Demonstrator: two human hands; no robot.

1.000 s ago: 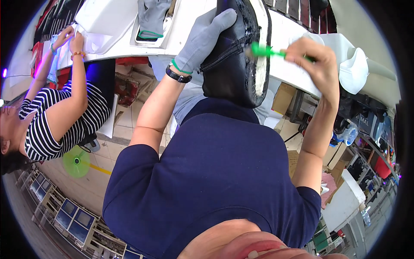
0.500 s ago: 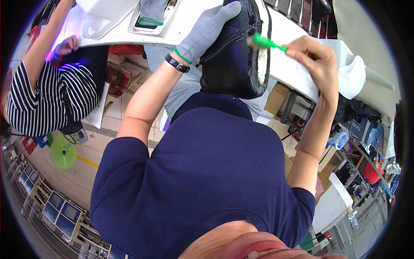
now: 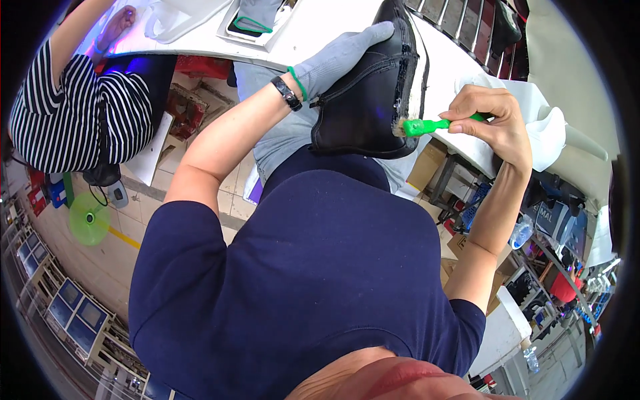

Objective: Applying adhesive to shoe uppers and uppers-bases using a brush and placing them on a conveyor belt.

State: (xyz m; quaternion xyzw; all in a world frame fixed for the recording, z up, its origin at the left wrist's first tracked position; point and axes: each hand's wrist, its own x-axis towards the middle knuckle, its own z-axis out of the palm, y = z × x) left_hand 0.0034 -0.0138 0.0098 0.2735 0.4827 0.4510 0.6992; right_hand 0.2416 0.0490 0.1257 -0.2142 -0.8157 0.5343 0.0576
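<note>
A black ankle boot (image 3: 360, 110) with a side zip lies tilted over my lap at the table's edge, its pale underside turned to the right. My left hand (image 3: 339, 59), in a grey knit glove with a green cuff, grips the boot from its left side; the fingers behind it are partly hidden. Bare, my right hand (image 3: 495, 119) pinches the handle of a green brush (image 3: 430, 126). The short bristles touch the boot's lower edge, where upper and underside meet.
The white table (image 3: 303, 33) runs across the top, bearing a white tray (image 3: 270, 41) with a grey glove. At the upper right are a metal roller rack (image 3: 460, 30) and another black shoe (image 3: 507, 27). A person in stripes (image 3: 120, 113) sits at the left, near a green fan (image 3: 89, 219).
My right hand has brought the brush down along the boot's edge, toward me. The boot has shifted slightly right and tilted, my left hand still on it. The neighbour's hand has moved up.
</note>
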